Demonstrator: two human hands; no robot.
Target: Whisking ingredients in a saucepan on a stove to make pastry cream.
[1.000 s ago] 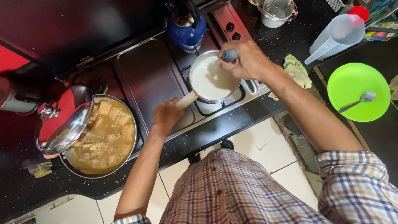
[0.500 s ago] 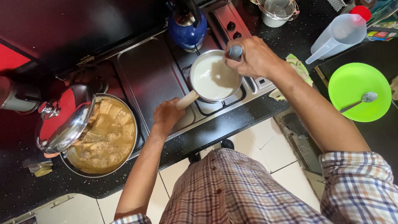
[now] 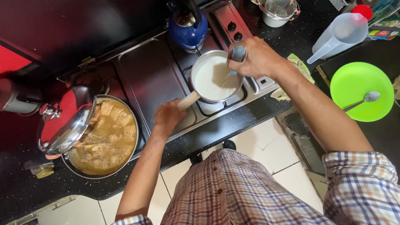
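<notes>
A small steel saucepan (image 3: 199, 93) full of white liquid (image 3: 210, 77) sits on a burner of the stove (image 3: 154, 79). My left hand (image 3: 168, 116) grips its pale handle (image 3: 187, 101) at the stove's front edge. Over the pan's right rim, my right hand (image 3: 256, 58) is closed on the blue-grey grip of a whisk (image 3: 237, 56), whose wires dip into the liquid.
A wide pan of yellow-brown curry (image 3: 106, 139) stands left, its glass lid (image 3: 62, 125) tilted on the rim. Behind the saucepan is a blue kettle (image 3: 187, 29). On the right counter: a clear jug (image 3: 339, 35), a green plate (image 3: 358, 81) with a spoon (image 3: 362, 100), a cloth (image 3: 302, 68).
My right hand with the whisk has shifted slightly within the pan. My left hand keeps its hold on the handle.
</notes>
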